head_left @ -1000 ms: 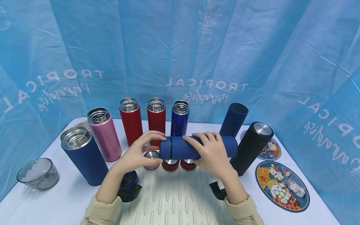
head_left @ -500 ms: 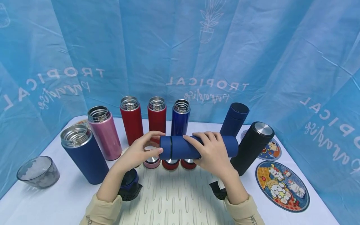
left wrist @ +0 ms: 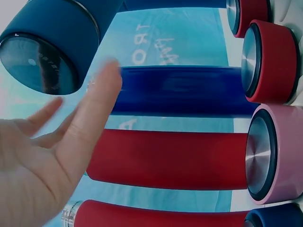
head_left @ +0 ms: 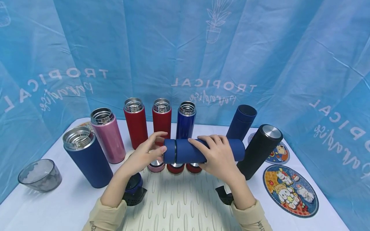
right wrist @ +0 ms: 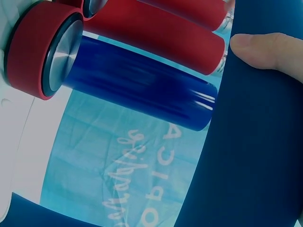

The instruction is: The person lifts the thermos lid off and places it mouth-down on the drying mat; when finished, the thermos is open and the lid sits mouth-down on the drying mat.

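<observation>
My right hand (head_left: 218, 157) grips a matte dark blue thermos bottle (head_left: 184, 154), held lying sideways above the mat, its lid (head_left: 170, 150) pointing left. In the right wrist view the thumb (right wrist: 265, 49) lies along the blue wall. The lid is on the bottle, with a dark seam behind it. My left hand (head_left: 143, 157) is at the lid end, fingers spread around it. In the left wrist view the thumb (left wrist: 90, 113) is blurred and stands off the lid's glossy end (left wrist: 40, 64). Just beyond the bottle, a pink lid (head_left: 156, 168) and two red lids (head_left: 175, 169) sit in a row.
Uncapped bottles stand behind and left: pink (head_left: 109, 138), wide blue (head_left: 89, 160), two red (head_left: 136, 126), glossy blue (head_left: 185, 123). Capped navy (head_left: 241, 120) and black (head_left: 258, 150) bottles stand right, near round coasters (head_left: 290, 192). A grey glass bowl (head_left: 40, 176) is far left.
My left hand's fingers have loosened from the lid end and shifted slightly up and left. The right hand and the thermos bottle stay in place.
</observation>
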The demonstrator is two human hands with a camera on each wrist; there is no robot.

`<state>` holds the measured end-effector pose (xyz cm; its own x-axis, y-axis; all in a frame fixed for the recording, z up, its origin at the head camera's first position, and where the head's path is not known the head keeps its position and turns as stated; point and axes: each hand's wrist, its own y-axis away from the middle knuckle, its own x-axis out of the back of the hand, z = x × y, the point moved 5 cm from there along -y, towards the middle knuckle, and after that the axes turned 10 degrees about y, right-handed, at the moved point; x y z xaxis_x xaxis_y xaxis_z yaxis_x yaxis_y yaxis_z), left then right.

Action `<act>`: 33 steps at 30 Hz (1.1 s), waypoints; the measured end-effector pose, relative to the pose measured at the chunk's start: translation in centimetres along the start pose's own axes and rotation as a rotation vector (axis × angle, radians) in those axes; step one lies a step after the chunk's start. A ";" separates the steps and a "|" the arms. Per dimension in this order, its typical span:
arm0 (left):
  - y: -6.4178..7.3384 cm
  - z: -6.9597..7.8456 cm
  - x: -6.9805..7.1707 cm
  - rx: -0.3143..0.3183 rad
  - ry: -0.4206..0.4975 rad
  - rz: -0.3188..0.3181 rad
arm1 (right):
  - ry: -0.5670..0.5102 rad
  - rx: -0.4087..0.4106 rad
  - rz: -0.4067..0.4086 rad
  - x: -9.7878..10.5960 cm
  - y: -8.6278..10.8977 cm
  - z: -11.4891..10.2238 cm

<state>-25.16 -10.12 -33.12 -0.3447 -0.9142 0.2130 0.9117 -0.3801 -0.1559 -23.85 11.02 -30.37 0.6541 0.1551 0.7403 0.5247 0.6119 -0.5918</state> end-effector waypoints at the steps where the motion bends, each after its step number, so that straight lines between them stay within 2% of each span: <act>1: 0.0 0.1 0.0 -0.025 -0.001 -0.001 | -0.001 -0.003 0.000 0.0 0.0 0.0; 6: 0.3 1.0 -0.1 -0.200 0.020 -0.040 | 0.002 -0.011 -0.008 0.1 -0.1 0.1; 9: 0.3 1.3 -0.2 -0.245 0.018 -0.041 | 0.002 -0.014 -0.015 0.1 -0.1 0.1; 13: 0.3 1.2 -0.2 -0.210 0.002 -0.019 | 0.003 -0.013 -0.021 0.0 -0.1 0.1; 23: 0.1 0.3 0.0 -0.025 -0.032 -0.009 | 0.003 -0.009 -0.015 -0.1 0.0 0.0; 27: 0.0 0.0 -0.1 -0.005 -0.040 -0.014 | 0.008 -0.010 -0.016 -0.1 0.0 0.0; 33: 0.0 0.0 -0.3 -0.015 -0.018 -0.033 | 0.010 -0.010 -0.014 -0.1 0.0 0.0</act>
<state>-25.03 -9.89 -33.23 -0.3699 -0.8987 0.2355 0.8967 -0.4117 -0.1627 -23.94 11.01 -30.40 0.6523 0.1384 0.7452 0.5395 0.6059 -0.5847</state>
